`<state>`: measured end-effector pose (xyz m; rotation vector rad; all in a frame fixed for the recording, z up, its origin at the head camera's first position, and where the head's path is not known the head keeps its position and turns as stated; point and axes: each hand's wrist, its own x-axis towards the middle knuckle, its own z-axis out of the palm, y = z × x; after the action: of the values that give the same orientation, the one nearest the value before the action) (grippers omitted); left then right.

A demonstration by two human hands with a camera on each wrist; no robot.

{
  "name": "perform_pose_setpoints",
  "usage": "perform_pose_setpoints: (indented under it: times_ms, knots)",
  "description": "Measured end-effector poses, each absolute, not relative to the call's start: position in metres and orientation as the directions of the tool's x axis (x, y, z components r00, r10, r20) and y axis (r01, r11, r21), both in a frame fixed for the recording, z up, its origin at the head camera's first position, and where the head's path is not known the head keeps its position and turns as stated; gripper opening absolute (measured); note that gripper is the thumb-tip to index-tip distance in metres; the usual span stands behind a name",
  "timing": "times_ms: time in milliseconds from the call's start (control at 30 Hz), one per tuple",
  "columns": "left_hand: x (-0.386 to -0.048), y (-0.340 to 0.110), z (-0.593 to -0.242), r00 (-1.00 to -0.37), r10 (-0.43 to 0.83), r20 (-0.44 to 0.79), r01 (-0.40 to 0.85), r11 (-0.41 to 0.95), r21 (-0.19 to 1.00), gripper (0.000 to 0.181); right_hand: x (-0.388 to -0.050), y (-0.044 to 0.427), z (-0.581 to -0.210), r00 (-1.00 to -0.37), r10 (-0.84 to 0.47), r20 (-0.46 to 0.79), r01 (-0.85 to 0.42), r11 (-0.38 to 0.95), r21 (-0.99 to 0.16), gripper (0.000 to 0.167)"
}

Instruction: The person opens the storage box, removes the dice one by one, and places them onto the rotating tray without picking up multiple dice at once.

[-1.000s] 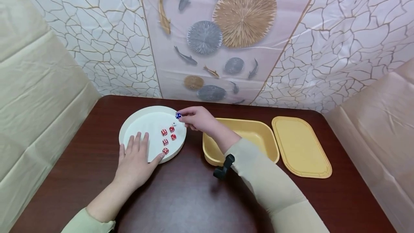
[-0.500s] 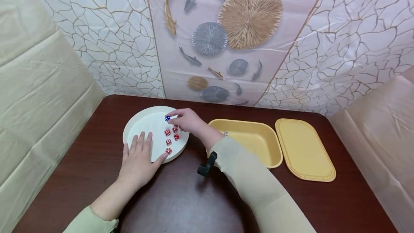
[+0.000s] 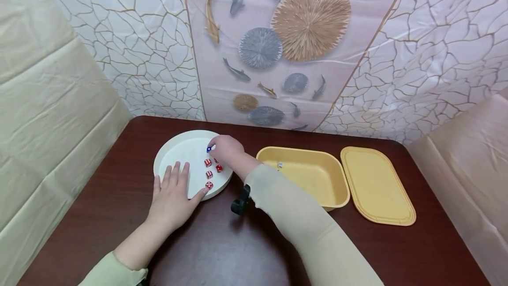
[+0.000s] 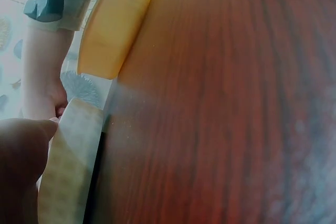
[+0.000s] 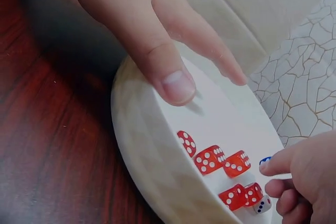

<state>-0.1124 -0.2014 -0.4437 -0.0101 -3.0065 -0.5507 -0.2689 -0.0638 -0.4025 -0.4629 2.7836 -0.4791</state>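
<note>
A round white tray (image 3: 170, 144) stands at the left of the table. My right hand (image 3: 229, 149) is over its right side and pinches a blue die (image 3: 208, 149) close to the tray floor; in the right wrist view the fingers partly cover the blue die (image 5: 265, 160). Several red dice (image 3: 208, 162) lie in the tray's right half. Beside them sits a white die (image 5: 261, 204), which my right hand hides in the head view. My left hand (image 3: 170, 197) rests with spread, straight fingers over the tray's near left side, its thumb at the rim near a red die (image 3: 209, 185).
Right of the tray stands a yellow container (image 3: 317, 180) with a small white die (image 3: 280, 164) visible inside; my right forearm covers part of it. A flat yellow lid (image 3: 377, 184) lies further right. A patterned cloth wall (image 3: 158, 56) rises behind the dark table (image 3: 206, 242).
My right hand has carried the blue die from the tray's right rim inward and lowered it toward the floor. The left hand keeps its place. The head view has shifted slightly.
</note>
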Motion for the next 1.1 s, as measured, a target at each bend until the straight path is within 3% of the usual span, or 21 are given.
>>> perform_pose_setpoints:
  times_ms: [567,1100]
  knots:
    - [-0.117,-0.194,-0.446,-0.996,0.004,0.084,0.033,0.937,0.349,0.092,-0.275,-0.069,-0.401,-0.913,-0.278,-0.299,-0.205,0.945,-0.255,0.032]
    - [-0.113,-0.202,-0.446,-0.997,-0.01,0.081,0.019,0.938,0.346,0.093,-0.27,-0.057,-0.394,-0.927,-0.341,-0.157,-0.219,0.831,-0.512,0.03]
